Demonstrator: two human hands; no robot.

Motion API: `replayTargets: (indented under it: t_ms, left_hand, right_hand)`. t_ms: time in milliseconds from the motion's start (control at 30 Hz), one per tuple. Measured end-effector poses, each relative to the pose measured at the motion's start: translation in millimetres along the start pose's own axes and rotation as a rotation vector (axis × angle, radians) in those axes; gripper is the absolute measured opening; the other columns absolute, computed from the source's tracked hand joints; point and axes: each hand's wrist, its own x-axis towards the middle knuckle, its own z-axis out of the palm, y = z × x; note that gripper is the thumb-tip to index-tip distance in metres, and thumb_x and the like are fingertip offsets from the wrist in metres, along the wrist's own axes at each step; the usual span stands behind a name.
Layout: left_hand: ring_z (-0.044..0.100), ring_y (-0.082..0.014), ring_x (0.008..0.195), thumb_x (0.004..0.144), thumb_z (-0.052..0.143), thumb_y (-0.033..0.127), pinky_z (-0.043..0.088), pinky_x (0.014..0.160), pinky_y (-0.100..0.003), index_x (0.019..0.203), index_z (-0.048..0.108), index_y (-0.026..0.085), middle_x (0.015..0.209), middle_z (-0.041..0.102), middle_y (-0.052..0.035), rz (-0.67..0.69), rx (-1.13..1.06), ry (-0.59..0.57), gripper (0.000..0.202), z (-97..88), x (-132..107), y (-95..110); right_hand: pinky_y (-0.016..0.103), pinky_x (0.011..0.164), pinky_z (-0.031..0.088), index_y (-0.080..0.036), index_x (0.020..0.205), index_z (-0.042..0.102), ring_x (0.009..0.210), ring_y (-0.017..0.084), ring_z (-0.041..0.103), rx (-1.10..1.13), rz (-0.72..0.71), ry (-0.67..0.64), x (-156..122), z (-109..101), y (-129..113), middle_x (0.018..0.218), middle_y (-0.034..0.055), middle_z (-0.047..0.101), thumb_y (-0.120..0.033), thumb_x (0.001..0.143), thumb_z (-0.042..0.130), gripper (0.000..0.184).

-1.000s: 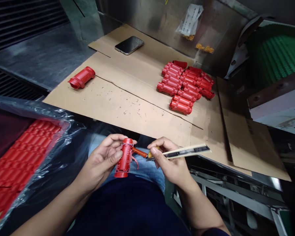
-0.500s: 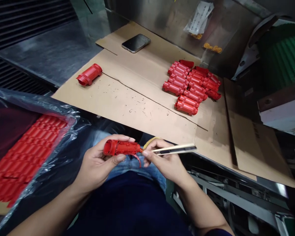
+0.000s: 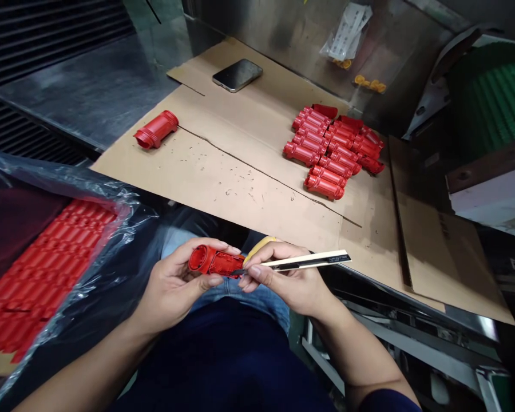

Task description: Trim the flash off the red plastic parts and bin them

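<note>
Over my lap, my left hand (image 3: pixel 175 277) grips a red plastic tube-shaped part (image 3: pixel 221 263), its round open end to the left and an open side facing up. My right hand (image 3: pixel 283 274) is closed around a slim cutter knife (image 3: pixel 321 259) with a pale handle and black slide. The blade end meets the right part of the red piece; my fingers partly hide the contact. Something yellow (image 3: pixel 261 246) wraps one right finger. On the cardboard (image 3: pixel 257 143) ahead lie a single red part (image 3: pixel 157 130) and a cluster of similar red parts (image 3: pixel 335 149).
A phone (image 3: pixel 237 75) rests at the cardboard's far side. To my left, a plastic-lined box (image 3: pixel 129 200) holds many rows of red parts (image 3: pixel 51 274). A clear bag (image 3: pixel 347 34) and yellow rings (image 3: pixel 369 84) are near the metal wall. A cardboard flap (image 3: pixel 450 257) lies at right.
The red part has turned slightly and shifted right. My right hand has brought the knife's blade end onto its open side. A thin red strip that hung below the part no longer shows.
</note>
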Motion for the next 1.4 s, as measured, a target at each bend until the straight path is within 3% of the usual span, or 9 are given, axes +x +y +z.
replayTargets:
  t_ms: [533,767,900,1167,1400]
  left_hand:
    - [0.083,-0.0255,0.111,0.091,0.087,0.014,0.067,0.098,-0.030,0.126,0.080,0.025,0.121,0.085,-0.0086,0.025,0.011,-0.017,0.038,1.0,3,2]
    - [0.083,-0.0238,0.111,0.092,0.087,0.016,0.067,0.093,-0.025,0.126,0.080,0.027,0.122,0.085,-0.0076,-0.013,-0.020,0.006,0.036,1.9,1,3]
    - [0.083,-0.0241,0.110,0.091,0.087,0.016,0.068,0.091,-0.025,0.125,0.080,0.027,0.122,0.085,-0.0076,-0.025,-0.038,0.017,0.036,2.6,1,2]
    - [0.083,-0.0255,0.109,0.090,0.088,0.015,0.068,0.094,-0.029,0.124,0.080,0.026,0.120,0.085,-0.0084,0.008,0.006,0.005,0.037,2.4,4,0]
    - [0.083,-0.0254,0.111,0.091,0.087,0.015,0.068,0.094,-0.029,0.126,0.079,0.026,0.123,0.085,-0.0082,0.021,0.049,-0.009,0.038,1.4,3,1]
  right_hand:
    - [0.025,0.075,0.072,-0.015,0.097,0.080,0.075,0.016,0.085,0.008,-0.002,-0.028,-1,0,-4,0.085,0.0064,0.084,-0.032,0.096,0.087,0.018]
    - [0.030,0.073,0.071,-0.016,0.096,0.081,0.076,0.020,0.084,-0.208,-0.124,-0.033,-4,-1,-3,0.087,0.0093,0.083,-0.032,0.100,0.083,0.016]
    - [0.032,0.073,0.072,-0.015,0.097,0.080,0.077,0.021,0.085,-0.172,-0.086,-0.034,-3,-2,-4,0.088,0.0101,0.083,-0.033,0.099,0.083,0.019]
    - [0.024,0.073,0.071,-0.014,0.094,0.080,0.074,0.017,0.085,-0.064,0.017,-0.034,0,-3,-7,0.085,0.0076,0.082,-0.038,0.094,0.089,0.026]
    - [0.027,0.072,0.072,-0.014,0.093,0.080,0.076,0.020,0.085,-0.172,0.014,-0.040,-1,-5,-13,0.092,0.0084,0.081,-0.040,0.094,0.088,0.028]
